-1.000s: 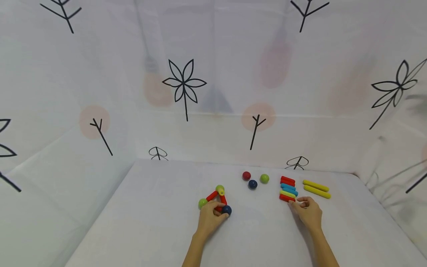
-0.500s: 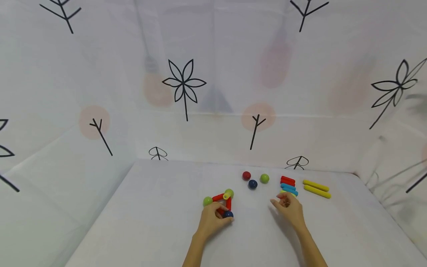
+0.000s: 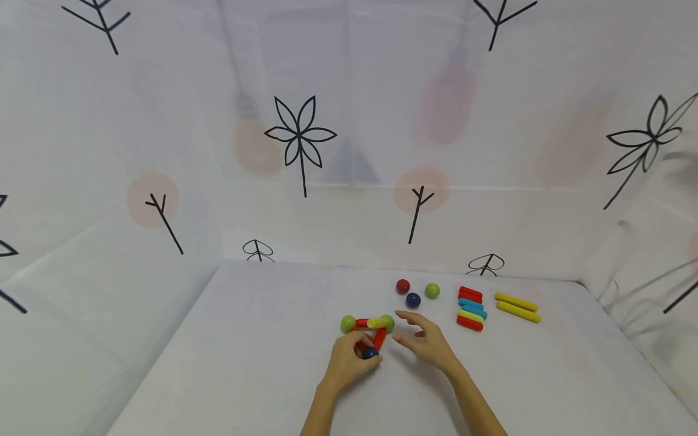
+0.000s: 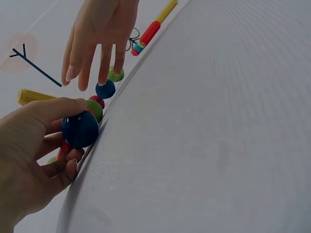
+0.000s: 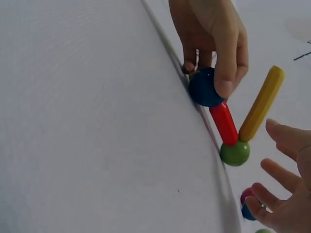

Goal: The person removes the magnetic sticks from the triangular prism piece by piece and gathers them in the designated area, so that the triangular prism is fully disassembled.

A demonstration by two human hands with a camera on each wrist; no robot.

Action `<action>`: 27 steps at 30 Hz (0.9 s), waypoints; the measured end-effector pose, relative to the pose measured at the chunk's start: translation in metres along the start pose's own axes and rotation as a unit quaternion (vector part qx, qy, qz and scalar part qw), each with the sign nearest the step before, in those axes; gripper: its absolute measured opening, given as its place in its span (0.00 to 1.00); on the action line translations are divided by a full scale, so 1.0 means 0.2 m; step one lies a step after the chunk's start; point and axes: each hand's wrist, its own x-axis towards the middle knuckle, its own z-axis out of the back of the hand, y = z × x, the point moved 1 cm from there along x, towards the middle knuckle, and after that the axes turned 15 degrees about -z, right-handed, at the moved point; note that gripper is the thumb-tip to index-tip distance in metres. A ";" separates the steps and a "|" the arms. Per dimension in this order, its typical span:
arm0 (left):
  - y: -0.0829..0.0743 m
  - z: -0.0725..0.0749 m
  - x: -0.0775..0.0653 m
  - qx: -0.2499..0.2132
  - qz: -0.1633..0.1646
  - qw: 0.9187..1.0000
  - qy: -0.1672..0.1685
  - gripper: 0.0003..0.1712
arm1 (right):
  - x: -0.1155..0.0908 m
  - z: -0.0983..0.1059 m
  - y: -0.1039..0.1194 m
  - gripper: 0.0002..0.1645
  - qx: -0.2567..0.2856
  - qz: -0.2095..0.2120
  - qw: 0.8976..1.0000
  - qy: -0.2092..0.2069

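A triangle of red sticks (image 5: 223,123) and balls lies on the white table in front of me. My left hand (image 3: 347,357) pinches its dark blue ball (image 4: 80,130) between thumb and fingers. One green ball (image 3: 348,323) forms the far left corner. From the other green corner ball (image 5: 235,153) a yellow stick (image 5: 262,103) rises at a slant. Just right of that corner, my right hand (image 3: 428,344) is spread with nothing in its fingers. The left fingers partly hide the near side of the triangle.
Behind the hands lie a loose red ball (image 3: 403,286), a blue ball (image 3: 413,300) and a green ball (image 3: 432,290). To the right sit short red sticks (image 3: 470,323), blue sticks (image 3: 472,308), a yellow-green stick (image 3: 470,315) and two long yellow sticks (image 3: 517,312). A printed white cloth (image 3: 349,230) stands behind.
My right hand has moved left from the short sticks to beside the triangle. The left hand has turned the triangle clockwise, its green corners shifting right and the yellow stick now pointing left.
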 end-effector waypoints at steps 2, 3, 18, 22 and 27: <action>0.00 0.00 0.00 -0.004 -0.002 1.000 0.002 0.11 | -0.01 -0.02 0.04 0.29 0.007 0.009 1.000 0.001; 0.00 0.00 0.00 -0.005 -0.002 1.000 0.004 0.11 | -0.01 -0.03 0.05 0.29 0.012 0.013 1.000 0.002; 0.00 0.00 0.00 -0.002 -0.018 0.999 0.032 0.12 | 0.06 -0.12 -0.01 0.19 -0.001 0.035 0.999 0.001; 0.00 0.00 0.00 -0.002 -0.016 0.999 0.033 0.13 | 0.07 -0.12 0.00 0.15 0.005 0.003 1.000 -0.025; 0.02 0.01 0.00 0.011 -0.008 1.000 0.026 0.15 | 0.07 -0.09 -0.01 0.13 0.051 -0.013 0.998 -0.031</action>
